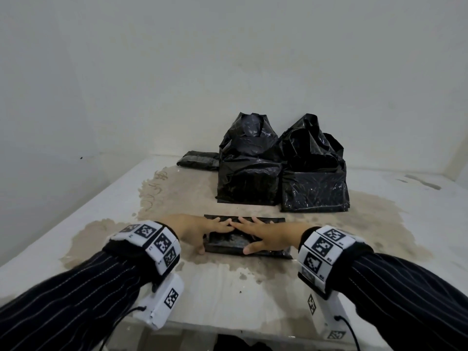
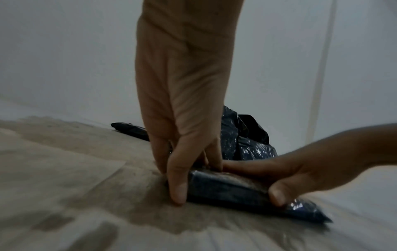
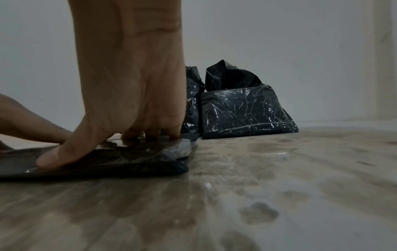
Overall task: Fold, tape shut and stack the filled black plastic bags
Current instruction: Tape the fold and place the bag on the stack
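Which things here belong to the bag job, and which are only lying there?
Job:
- flat folded bag, pressed by left hand and right hand
- two standing bags, left and right
- flat bag at the back

Lying about:
- stained table, only the work surface

right hand (image 3: 128, 88) apparently pressing flat bag (image 3: 111, 163), stained table (image 3: 279, 186)
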